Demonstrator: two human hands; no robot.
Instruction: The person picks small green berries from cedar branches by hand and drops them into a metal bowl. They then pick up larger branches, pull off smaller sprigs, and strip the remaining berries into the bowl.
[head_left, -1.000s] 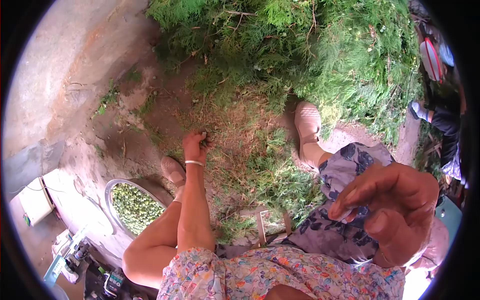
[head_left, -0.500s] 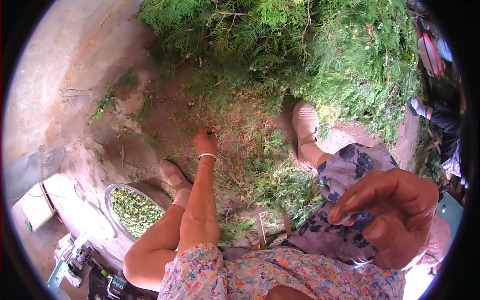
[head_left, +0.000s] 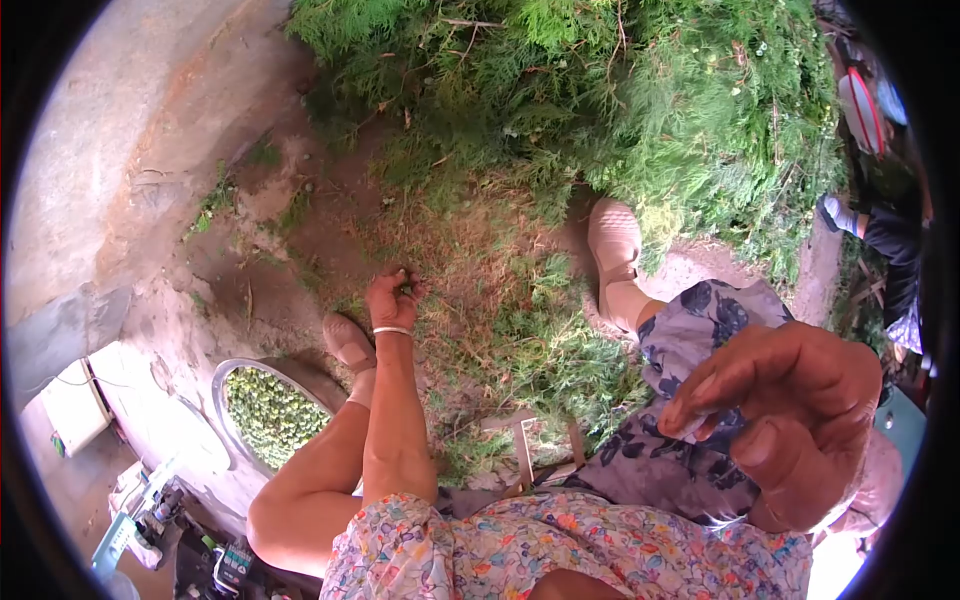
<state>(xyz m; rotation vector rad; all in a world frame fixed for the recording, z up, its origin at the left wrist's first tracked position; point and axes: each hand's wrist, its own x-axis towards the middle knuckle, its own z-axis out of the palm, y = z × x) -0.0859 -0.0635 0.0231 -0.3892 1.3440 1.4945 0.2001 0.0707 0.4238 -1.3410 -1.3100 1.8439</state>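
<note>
My left hand [head_left: 393,300], with a pale band at the wrist, is low over the littered ground [head_left: 470,235] left of centre. Its fingers curl together around something small and dark that I cannot make out. Large and close to the camera at the right is my right hand [head_left: 790,420], fingers curved and thumb apart, with nothing visible in the gap between them. Cut green sprigs [head_left: 570,370] lie on the ground between my feet. A big heap of leafy green branches [head_left: 560,100] fills the top.
An oval metal-rimmed basin [head_left: 217,392] of green pieces stands at the lower left, beside my leg. A small frame [head_left: 525,450] lies near my lap. Another person's dark-clothed leg [head_left: 890,250] shows at the right edge. A rough wall [head_left: 130,150] rises at the upper left.
My left hand first moved right over the ground, its fingers turning under, then came back left with its fingers showing again. My right hand has barely moved.
</note>
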